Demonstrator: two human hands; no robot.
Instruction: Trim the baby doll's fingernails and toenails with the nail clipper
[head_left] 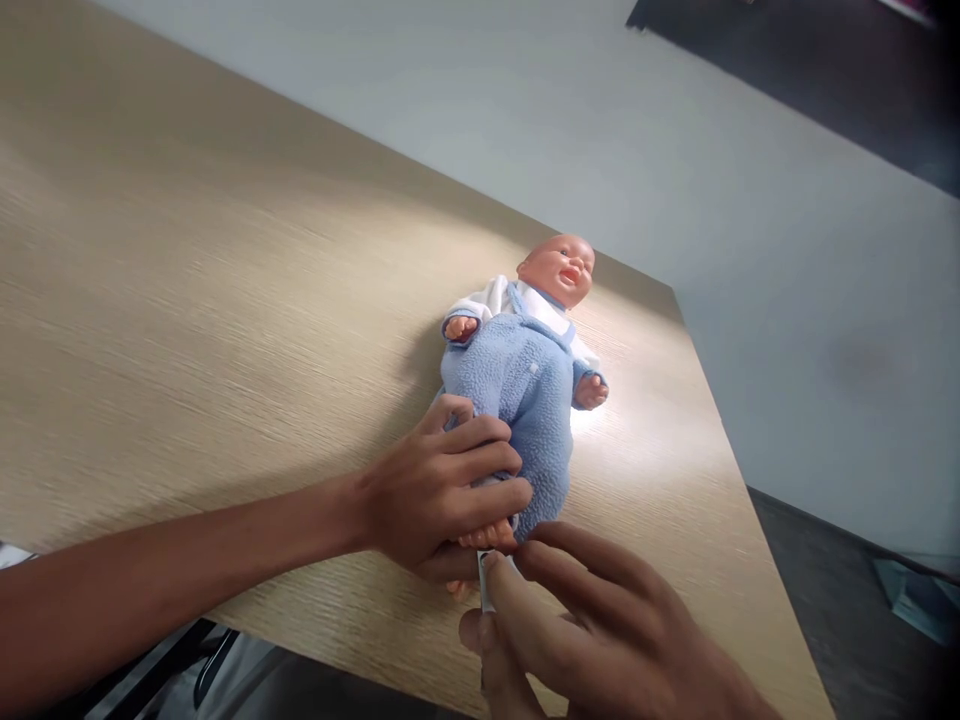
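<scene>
A baby doll (517,375) in fleecy blue overalls and a white top lies on its back on the wooden table. Its head points away from me and its feet are near me. My left hand (454,490) is closed around the lower part of one leg, fingers over the blue cloth. The doll's toes (487,537) show below those fingers. Between thumb and fingers, my right hand (592,620) pinches a small metal nail clipper (486,580), its end right at the toes. Fingers hide much of the clipper.
The pale wooden table (187,290) has its far edge along a grey-white wall (450,90), and its right edge slopes down past the doll. Dark chair parts (214,665) show below the near edge. Dark floor (817,590) is at right.
</scene>
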